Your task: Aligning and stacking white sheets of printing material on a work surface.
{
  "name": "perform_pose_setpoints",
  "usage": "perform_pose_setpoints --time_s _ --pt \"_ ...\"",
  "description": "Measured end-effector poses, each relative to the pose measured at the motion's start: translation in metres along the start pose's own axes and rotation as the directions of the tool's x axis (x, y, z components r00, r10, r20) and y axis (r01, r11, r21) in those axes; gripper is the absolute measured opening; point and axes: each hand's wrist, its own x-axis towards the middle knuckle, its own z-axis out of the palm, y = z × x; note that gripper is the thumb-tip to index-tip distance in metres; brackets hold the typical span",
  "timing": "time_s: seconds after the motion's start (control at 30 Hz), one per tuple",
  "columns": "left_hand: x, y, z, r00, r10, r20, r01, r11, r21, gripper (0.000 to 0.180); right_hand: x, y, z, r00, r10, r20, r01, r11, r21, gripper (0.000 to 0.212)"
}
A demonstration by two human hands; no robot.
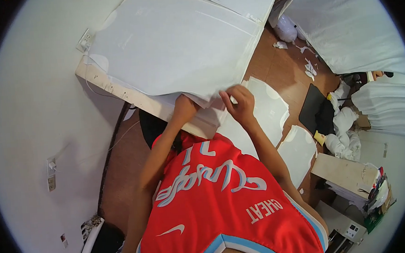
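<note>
A stack of large white sheets [174, 40], cut in a curved outline, covers the table in front of me. The near edge of the top sheet is lifted and folded up between my hands. My left hand [185, 110] reaches in at this edge, its fingers hidden by the raised sheet. Just right of the fold, my right hand [241, 103] is closed, with thumb and forefinger by the sheet's edge. A small whitish bit shows between its fingers, too blurred to name.
More cut white sheets [268, 105] lie low at the right, with another white piece [298, 153] nearer me. The pale table edge [133, 97] runs along my left, by a wall with a socket [86, 41]. White scraps [310, 69] and bundles [344, 138] lie on the brown floor.
</note>
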Motion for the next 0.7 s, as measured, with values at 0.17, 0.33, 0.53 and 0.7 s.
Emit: perform_pose_setpoints --time_s 0.17,0.33,0.53,0.7 --pt "0.026 0.02 -0.032 0.99 -0.127 0.064 0.125 0.991 0.04 0.041 -0.056 -0.002 0.012 0.92 0.181 0.347 -0.188 0.982 -0.013 0.012" --pt "0.024 0.052 -0.049 0.981 -0.166 0.101 0.171 0.984 -0.048 0.023 -0.069 0.021 0.031 0.892 0.004 0.452 0.055 0.991 -0.118 0.047" --pt "-0.008 0.062 -0.05 0.993 -0.067 0.097 0.077 0.992 -0.103 0.019 -0.047 0.043 0.033 0.846 0.139 0.515 -0.195 0.979 0.056 0.041" --pt "-0.033 0.061 -0.052 0.979 -0.16 0.126 0.183 0.964 -0.195 0.016 -0.008 0.028 0.019 0.671 0.199 0.714 -0.34 0.938 0.059 0.043"
